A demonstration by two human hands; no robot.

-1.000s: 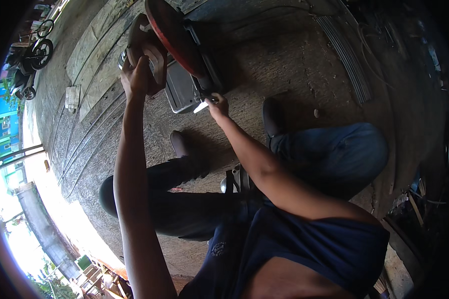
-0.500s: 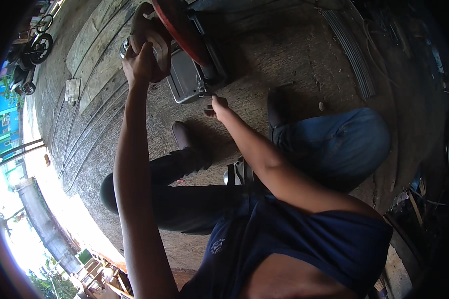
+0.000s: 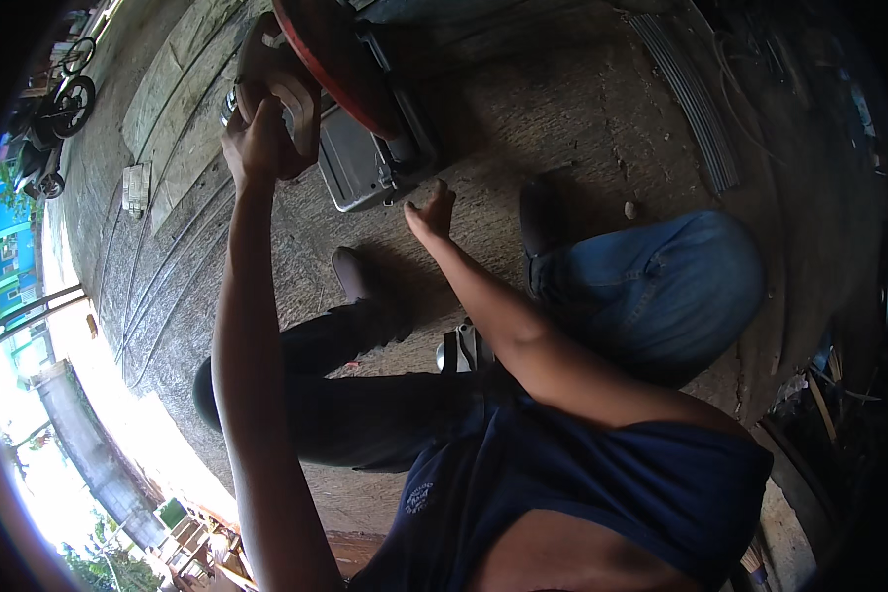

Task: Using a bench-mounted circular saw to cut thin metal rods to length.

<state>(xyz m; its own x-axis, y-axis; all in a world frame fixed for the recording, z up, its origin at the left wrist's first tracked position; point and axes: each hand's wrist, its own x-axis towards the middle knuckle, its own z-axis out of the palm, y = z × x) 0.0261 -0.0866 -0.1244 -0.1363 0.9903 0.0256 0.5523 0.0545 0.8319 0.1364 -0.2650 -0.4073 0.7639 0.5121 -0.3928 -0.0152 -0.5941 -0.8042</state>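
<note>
Head view: the left hand [image 3: 261, 138] is wrapped tight on a metal part [image 3: 284, 84] beside the red disc [image 3: 335, 64]. Best to keep that grip firm. The right hand [image 3: 426, 212] is open and empty, just below the grey box [image 3: 360, 163], near it on the concrete floor [image 3: 582, 109].

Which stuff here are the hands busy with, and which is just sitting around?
Busy with:
- left hand gripping a tan part beside the red disc
- right hand, open, next to the grey metal box

Just sitting around:
- motorbike
- small block on the concrete floor
</note>
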